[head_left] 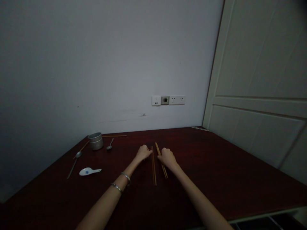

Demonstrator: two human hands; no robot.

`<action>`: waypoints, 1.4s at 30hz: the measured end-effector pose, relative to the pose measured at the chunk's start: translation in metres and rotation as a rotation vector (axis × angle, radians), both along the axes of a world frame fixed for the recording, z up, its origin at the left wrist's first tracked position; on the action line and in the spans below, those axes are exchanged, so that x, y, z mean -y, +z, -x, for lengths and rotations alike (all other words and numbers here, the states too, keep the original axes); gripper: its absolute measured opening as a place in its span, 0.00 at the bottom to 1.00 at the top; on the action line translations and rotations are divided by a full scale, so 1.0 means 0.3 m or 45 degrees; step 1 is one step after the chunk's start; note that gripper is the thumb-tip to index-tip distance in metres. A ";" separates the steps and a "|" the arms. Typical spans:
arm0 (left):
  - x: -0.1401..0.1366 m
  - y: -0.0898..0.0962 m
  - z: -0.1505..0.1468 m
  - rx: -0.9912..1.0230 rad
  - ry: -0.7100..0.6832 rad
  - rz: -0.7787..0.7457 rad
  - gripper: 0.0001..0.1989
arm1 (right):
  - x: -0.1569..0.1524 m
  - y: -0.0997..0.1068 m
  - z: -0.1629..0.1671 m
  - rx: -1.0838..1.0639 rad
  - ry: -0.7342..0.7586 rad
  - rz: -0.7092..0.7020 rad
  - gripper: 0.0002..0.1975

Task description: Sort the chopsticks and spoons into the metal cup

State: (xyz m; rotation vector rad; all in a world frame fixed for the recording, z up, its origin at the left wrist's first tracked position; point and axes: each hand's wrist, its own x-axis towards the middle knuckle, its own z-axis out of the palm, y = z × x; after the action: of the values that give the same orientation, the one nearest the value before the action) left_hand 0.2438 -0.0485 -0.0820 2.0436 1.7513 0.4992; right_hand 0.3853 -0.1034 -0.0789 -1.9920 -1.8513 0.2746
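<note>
My left hand point(144, 152), with two silver bangles on its wrist, is closed, its fingers curled and its thumb against a pair of dark brown chopsticks point(153, 171) with paler ends. To the right, my right hand point(168, 158) is closed on a pair of light yellow chopsticks point(164, 171), thumb and fingers at their middle. Both pairs point away from me, low over or on the dark red table point(192, 150). The two pairs come nearer each other at the far end. My curled fingertips are partly hidden behind the hands.
At the left stand a metal cup point(96, 141), a small metal spoon point(109, 145), a long-handled spoon point(74, 164) and a white ceramic spoon point(88, 171). Thin sticks point(115, 136) lie by the cup. A wall with sockets point(177, 100) rises behind; a pale door point(259, 95) borders the right.
</note>
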 end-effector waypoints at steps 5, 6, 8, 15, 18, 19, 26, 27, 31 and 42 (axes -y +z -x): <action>0.043 -0.023 -0.046 -0.362 0.092 -0.136 0.21 | 0.005 -0.025 0.022 0.103 0.006 0.016 0.12; 0.048 -0.026 -0.055 -0.387 0.096 -0.127 0.21 | 0.006 -0.027 0.027 0.113 0.010 0.019 0.11; 0.054 -0.029 -0.068 -0.412 0.100 -0.111 0.20 | 0.007 -0.027 0.035 0.118 0.018 0.033 0.11; 0.063 -0.018 -0.064 -0.408 0.113 -0.087 0.17 | 0.006 -0.037 0.041 0.098 0.050 0.018 0.12; 0.060 -0.017 -0.062 -0.408 0.102 -0.086 0.17 | 0.007 -0.048 0.045 0.093 0.073 -0.010 0.12; 0.057 -0.018 -0.061 -0.409 0.100 -0.086 0.17 | 0.006 -0.052 0.046 0.085 0.078 -0.019 0.12; 0.048 -0.019 -0.056 -0.416 0.091 -0.061 0.17 | -0.008 -0.064 0.040 0.023 0.097 0.011 0.11; 0.048 -0.017 -0.056 -0.416 0.093 -0.053 0.17 | -0.011 -0.064 0.038 0.014 0.097 0.017 0.11; 0.049 -0.013 -0.058 -0.405 0.110 -0.037 0.18 | -0.015 -0.066 0.032 -0.023 0.082 0.017 0.11; 0.046 -0.015 -0.065 -0.406 0.142 -0.025 0.18 | -0.028 -0.089 0.024 -0.159 0.164 -0.007 0.10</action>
State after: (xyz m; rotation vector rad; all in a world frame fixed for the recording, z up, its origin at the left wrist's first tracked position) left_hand 0.2633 -0.0622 -0.0864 2.1413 2.0576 0.2310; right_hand 0.3783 -0.0951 -0.1057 -1.8116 -1.9009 0.4211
